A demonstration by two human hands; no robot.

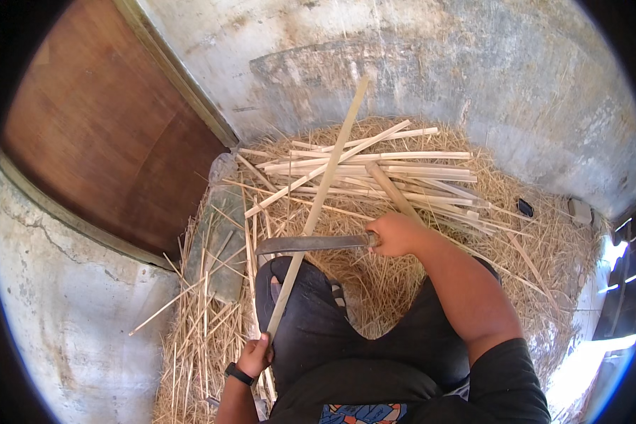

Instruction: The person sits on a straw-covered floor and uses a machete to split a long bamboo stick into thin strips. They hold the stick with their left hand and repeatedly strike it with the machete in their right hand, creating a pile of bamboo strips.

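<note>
My left hand [254,355], with a dark band on its wrist, is closed around the lower end of a long pale bamboo strip [326,182]. The strip slants up and away past my left knee, its far end near the wall. In my right hand [394,235] is the handle of a machete [311,244] with a long dark blade. The blade points left and lies across the strip just beyond my knee; whether it cuts into the strip I cannot tell. Several split bamboo strips [403,170] are piled beyond my hands, with a thicker bamboo piece [390,186] among them.
Straw and shavings [502,212] cover the ground. A grey stone slab [226,265] is at the left, below a brown wooden door [113,134]. A worn plaster wall [431,63] closes off the far side. A small black object [524,207] lies at the right.
</note>
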